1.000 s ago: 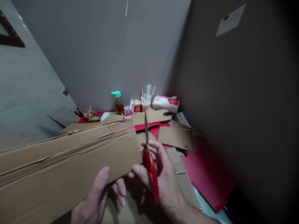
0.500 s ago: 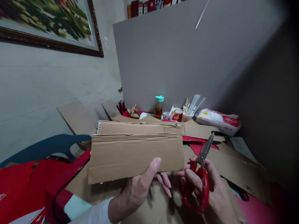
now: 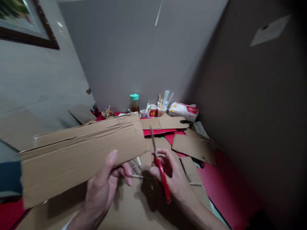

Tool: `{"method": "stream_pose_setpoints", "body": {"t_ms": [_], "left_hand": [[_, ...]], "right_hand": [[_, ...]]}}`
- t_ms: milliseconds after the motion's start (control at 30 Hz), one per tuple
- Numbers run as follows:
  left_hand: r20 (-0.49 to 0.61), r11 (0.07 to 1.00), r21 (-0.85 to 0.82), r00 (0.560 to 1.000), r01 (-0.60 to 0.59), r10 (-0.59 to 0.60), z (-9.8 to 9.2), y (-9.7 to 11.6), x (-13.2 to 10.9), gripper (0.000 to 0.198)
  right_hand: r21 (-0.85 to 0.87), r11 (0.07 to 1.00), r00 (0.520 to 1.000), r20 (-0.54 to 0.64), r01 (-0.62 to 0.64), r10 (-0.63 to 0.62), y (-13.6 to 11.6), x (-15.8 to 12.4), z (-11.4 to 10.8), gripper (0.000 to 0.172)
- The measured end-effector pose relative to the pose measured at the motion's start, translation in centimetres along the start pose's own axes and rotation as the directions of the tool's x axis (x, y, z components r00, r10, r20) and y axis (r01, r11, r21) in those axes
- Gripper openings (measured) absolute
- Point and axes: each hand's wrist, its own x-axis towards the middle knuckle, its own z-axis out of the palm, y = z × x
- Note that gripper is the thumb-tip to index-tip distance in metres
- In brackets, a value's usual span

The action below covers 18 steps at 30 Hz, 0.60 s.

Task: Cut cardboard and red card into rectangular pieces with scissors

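A long folded cardboard piece [image 3: 83, 153] is held up on the left by my left hand [image 3: 105, 179], its thumb on the front face and its other fingers partly hidden underneath. My right hand [image 3: 168, 172] is closed on red-handled scissors [image 3: 161, 172], just right of the cardboard's end. The scissors' blades point up and away, clear of the cardboard. A thin stick-like item shows between the two hands; what holds it is unclear.
More cardboard pieces [image 3: 192, 147] lie over the red table surface [image 3: 225, 182]. Toward the back are a bottle with a teal lid [image 3: 134, 101], paper cups [image 3: 153, 111] holding sticks and pens, and a tissue pack [image 3: 183, 110]. Grey panels [image 3: 144, 54] rise behind.
The view has swung right. The cardboard and my left hand now appear farther left, with the cardboard tilted more. The scissors have turned, so their handles show more edge-on.
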Motion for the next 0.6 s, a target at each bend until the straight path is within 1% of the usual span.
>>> {"method": "stream_pose_setpoints", "body": {"t_ms": [67, 133, 233, 300, 400, 433, 467, 533, 600], "left_hand": [[-0.056, 0.998, -0.061, 0.998, 0.004, -0.007, 0.2, 0.3, 0.2, 0.026], [-0.085, 0.998, -0.065, 0.996, 0.012, -0.018, 0.4, 0.6, 0.2, 0.028], [-0.134, 0.998, -0.044, 0.990, -0.047, 0.041, 0.8, 0.8, 0.0, 0.024], [-0.146, 0.996, -0.024, 0.986, -0.080, 0.076, 1.1, 0.9, -0.1, 0.023], [-0.125, 0.999, 0.016, 0.991, -0.036, 0.038, 1.4, 0.7, -0.3, 0.033], [-0.138, 1.000, 0.022, 0.990, -0.017, 0.020, 1.4, 0.6, -0.4, 0.034], [-0.168, 1.000, 0.028, 0.986, 0.005, 0.000, 1.5, 0.4, -0.5, 0.033], [-0.271, 0.999, 0.029, 0.962, 0.029, -0.020, 1.4, 0.0, -0.6, 0.026], [-0.337, 0.996, 0.081, 0.942, 0.027, 0.002, 1.2, -0.4, -0.6, 0.026]], "right_hand": [[-0.047, 0.999, 0.997, 0.071, -0.006, 0.010, -0.5, -0.4, 0.0, 0.045], [-0.102, 0.994, 0.988, 0.148, -0.025, 0.040, -1.1, -1.0, 0.1, 0.044], [-0.127, 0.990, 0.971, 0.220, -0.062, 0.089, -1.8, -1.5, 0.2, 0.037], [-0.149, 0.987, 0.974, 0.207, -0.056, 0.087, -2.2, -1.7, 0.4, 0.033], [-0.196, 0.979, 0.976, 0.197, -0.057, 0.096, -2.7, -1.8, 0.6, 0.034], [-0.203, 0.977, 0.975, 0.198, -0.060, 0.101, -2.9, -1.8, 0.7, 0.035], [-0.207, 0.977, 0.975, 0.199, -0.057, 0.099, -2.9, -1.9, 0.7, 0.035], [-0.213, 0.976, 0.979, 0.189, -0.035, 0.076, -2.9, -1.9, 0.7, 0.032], [-0.213, 0.977, 0.983, 0.179, -0.001, 0.040, -2.7, -1.9, 0.5, 0.028]]}}
